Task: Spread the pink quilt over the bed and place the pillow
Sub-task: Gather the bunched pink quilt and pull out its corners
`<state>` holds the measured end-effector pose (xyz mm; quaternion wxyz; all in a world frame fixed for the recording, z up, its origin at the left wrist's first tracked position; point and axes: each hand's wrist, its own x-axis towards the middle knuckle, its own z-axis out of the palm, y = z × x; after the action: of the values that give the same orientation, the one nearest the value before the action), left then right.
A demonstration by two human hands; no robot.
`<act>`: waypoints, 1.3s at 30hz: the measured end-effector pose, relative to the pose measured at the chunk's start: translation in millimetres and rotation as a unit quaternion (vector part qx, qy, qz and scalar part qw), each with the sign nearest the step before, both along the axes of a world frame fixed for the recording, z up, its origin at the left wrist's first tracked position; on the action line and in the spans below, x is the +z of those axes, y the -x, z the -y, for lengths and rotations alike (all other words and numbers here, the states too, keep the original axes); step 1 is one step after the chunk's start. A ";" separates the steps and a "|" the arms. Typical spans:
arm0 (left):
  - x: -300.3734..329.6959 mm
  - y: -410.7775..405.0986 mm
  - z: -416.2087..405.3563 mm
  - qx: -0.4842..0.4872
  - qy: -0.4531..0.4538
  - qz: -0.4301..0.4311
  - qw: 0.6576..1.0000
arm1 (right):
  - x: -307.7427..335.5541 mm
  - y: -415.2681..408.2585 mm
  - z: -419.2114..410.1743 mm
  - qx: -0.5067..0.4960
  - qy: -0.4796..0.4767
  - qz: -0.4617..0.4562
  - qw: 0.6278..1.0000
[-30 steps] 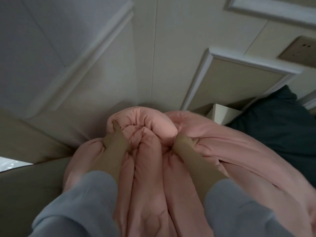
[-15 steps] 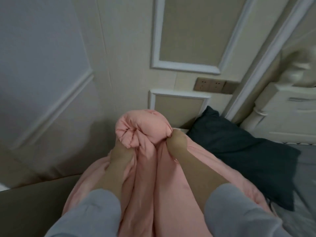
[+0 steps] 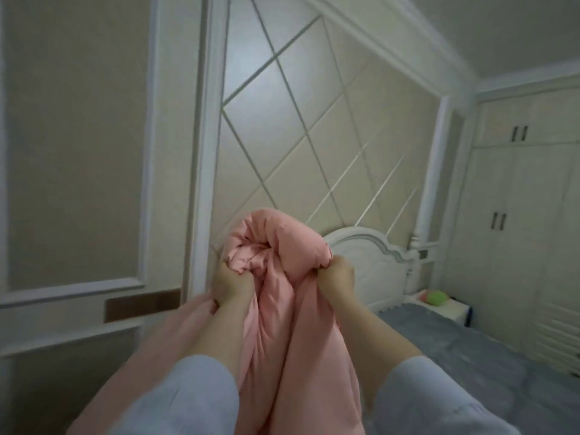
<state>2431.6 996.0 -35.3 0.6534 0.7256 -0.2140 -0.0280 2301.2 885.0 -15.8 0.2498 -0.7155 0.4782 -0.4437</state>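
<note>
Quilt [image 3: 282, 324] in pink fills the lower centre of the frame, bunched into a thick roll and held up in front of the person, its folded end curling over at mid-frame. Grey sleeves [image 3: 188, 394] enter from the bottom edge on both sides. The left hand [image 3: 230, 285] grips a gathered fold on the roll's left side, fingers curled into the fabric; the right hand [image 3: 335, 277] grips the scalloped edge on its right side, fingers closed round it. More of the pink fabric hangs down toward the lower left corner.

Behind the raised roll, at right of centre, a grey bed cover [image 3: 470, 365] stretches toward the lower right, the quilt blocking its near left part. A white carved headboard [image 3: 373, 265] stands at its far end, partly hidden by the right hand. Just right of the headboard a small white bedside table [image 3: 452, 312] carries a green and pink object [image 3: 434, 298], too blurred to identify. A panelled wall [image 3: 298, 127] with diamond-pattern strips rises behind, and pale wardrobe doors [image 3: 518, 215] with dark handles fill the far right. A brown plate [image 3: 141, 304] sits on the wall at lower left. No writing can be read anywhere.
</note>
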 end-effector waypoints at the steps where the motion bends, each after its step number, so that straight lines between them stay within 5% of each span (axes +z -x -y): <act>1: 21.1 24.7 24.9 -0.013 0.024 0.006 1.000 | 25.7 32.0 16.7 -0.023 0.013 0.012 1.000; 11: 200.8 203.0 186.9 -0.205 0.210 0.061 0.954 | 225.7 260.7 92.3 -0.276 0.169 0.089 0.942; 16: 233.3 301.8 249.3 -0.300 0.266 0.039 0.915 | 260.4 352.8 113.5 -0.379 0.237 0.053 0.893; 21: 166.3 381.1 339.6 -0.354 0.216 0.065 0.908 | 185.8 435.7 186.6 -0.415 0.201 0.027 0.887; 25: 59.4 414.8 414.6 -0.440 -0.016 0.160 0.883 | 52.8 493.1 265.2 -0.397 0.021 -0.066 0.915; 28: -25.2 433.7 457.5 -0.475 -0.144 0.122 0.859 | -37.2 515.5 309.5 -0.375 -0.123 -0.163 0.904; 39: -150.3 427.2 480.6 -0.477 -0.271 0.077 0.832 | -152.1 449.4 375.7 -0.220 -0.209 -0.175 0.937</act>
<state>2004.4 515.4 -185.5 0.3171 0.6814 -0.5669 -0.3372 1851.8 509.4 -168.0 0.2020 -0.5906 0.7417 -0.2456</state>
